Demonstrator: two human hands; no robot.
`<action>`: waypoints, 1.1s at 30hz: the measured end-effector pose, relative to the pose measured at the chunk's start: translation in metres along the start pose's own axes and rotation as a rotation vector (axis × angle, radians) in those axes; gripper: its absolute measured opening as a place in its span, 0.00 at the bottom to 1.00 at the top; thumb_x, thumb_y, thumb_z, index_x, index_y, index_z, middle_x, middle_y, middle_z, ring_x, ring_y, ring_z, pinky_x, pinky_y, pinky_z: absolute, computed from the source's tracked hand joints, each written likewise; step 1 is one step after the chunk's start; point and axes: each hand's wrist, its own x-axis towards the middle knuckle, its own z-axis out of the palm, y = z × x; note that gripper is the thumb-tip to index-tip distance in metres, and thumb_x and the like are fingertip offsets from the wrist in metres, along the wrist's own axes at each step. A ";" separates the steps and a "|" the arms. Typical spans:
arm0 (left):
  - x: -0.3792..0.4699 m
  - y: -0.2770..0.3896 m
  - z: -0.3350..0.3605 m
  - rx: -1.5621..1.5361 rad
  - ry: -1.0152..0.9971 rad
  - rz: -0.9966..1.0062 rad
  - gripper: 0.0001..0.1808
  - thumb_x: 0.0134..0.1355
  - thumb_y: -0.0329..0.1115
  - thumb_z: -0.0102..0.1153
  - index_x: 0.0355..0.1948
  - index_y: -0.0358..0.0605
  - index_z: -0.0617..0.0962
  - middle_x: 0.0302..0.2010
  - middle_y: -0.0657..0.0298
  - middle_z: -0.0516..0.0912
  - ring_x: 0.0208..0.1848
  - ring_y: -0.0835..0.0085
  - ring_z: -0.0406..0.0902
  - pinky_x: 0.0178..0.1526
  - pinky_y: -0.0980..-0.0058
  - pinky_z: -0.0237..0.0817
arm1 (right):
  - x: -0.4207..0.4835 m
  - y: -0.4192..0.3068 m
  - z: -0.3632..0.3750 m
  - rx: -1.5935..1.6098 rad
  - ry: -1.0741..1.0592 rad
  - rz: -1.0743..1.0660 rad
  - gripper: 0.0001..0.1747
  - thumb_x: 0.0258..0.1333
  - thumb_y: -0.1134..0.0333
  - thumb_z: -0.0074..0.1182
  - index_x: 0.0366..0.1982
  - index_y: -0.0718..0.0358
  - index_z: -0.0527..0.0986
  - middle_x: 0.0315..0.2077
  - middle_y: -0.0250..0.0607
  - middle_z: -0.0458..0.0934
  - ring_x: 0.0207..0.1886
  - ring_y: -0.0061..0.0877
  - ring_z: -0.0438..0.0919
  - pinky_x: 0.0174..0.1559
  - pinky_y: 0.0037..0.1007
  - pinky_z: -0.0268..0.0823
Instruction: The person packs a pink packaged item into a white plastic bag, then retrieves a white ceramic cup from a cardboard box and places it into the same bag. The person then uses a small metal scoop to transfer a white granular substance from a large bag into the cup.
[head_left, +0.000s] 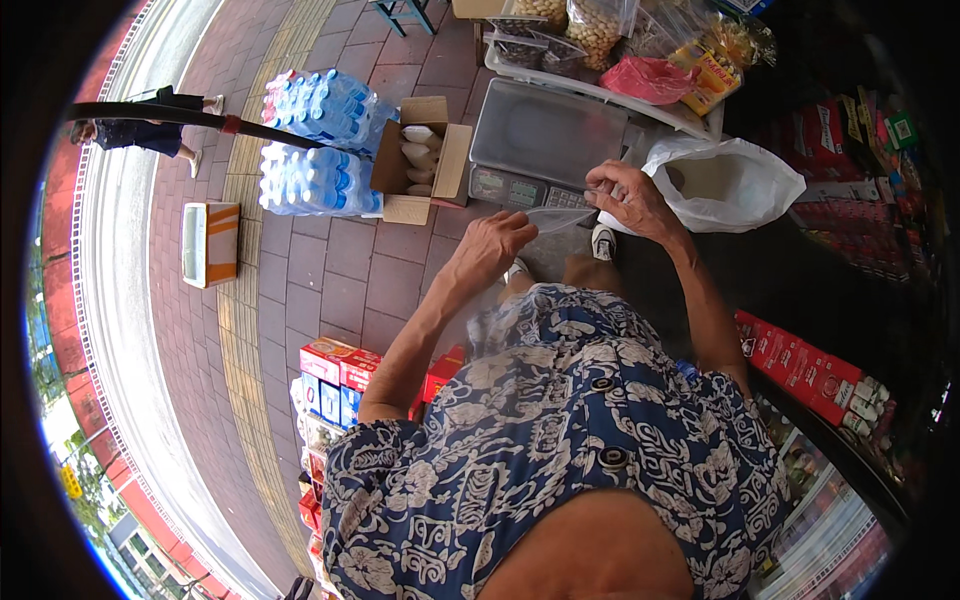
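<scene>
A thin clear plastic bag (559, 220) stretches between my two hands, in front of a digital weighing scale (551, 124). My left hand (491, 244) grips one end of the bag, fingers curled in. At the other end, my right hand (634, 201) pinches the bag near the scale's keypad (566, 197), with thumb and index finger close together. The bag looks flat, and I see nothing inside it. Just right of my right hand stands a large white plastic sack (784, 180), its mouth gaping; what lies in it is hard to make out.
Beyond the scale, a white tray (604, 91) carries bagged nuts (592, 34) and a pink plastic bag (649, 79). An opened carton (452, 161) stands beside shrink-wrapped water bottles (322, 180). Red boxes (802, 367) lie at right. A person (142, 135) walks along the pavement.
</scene>
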 end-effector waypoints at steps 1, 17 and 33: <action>0.011 0.001 0.002 0.009 -0.027 0.038 0.05 0.51 0.25 0.56 0.30 0.40 0.74 0.30 0.59 0.75 0.36 0.59 0.77 0.35 0.64 0.70 | 0.006 0.000 -0.003 -0.069 -0.067 -0.058 0.14 0.54 0.64 0.63 0.38 0.67 0.76 0.33 0.36 0.75 0.35 0.26 0.76 0.35 0.28 0.67; 0.139 0.107 0.101 0.004 0.146 -0.266 0.15 0.48 0.22 0.56 0.39 0.39 0.78 0.39 0.58 0.79 0.40 0.60 0.78 0.40 0.65 0.73 | 0.020 0.086 -0.076 0.024 0.019 0.038 0.10 0.53 0.71 0.53 0.22 0.71 0.72 0.22 0.60 0.72 0.28 0.53 0.75 0.29 0.42 0.65; 0.086 0.140 0.135 0.138 0.141 -0.439 0.06 0.54 0.30 0.54 0.33 0.42 0.74 0.37 0.59 0.73 0.42 0.63 0.70 0.44 0.66 0.65 | -0.044 0.037 -0.078 0.092 -0.207 -0.275 0.10 0.57 0.80 0.48 0.42 0.72 0.74 0.34 0.52 0.78 0.38 0.40 0.79 0.42 0.34 0.71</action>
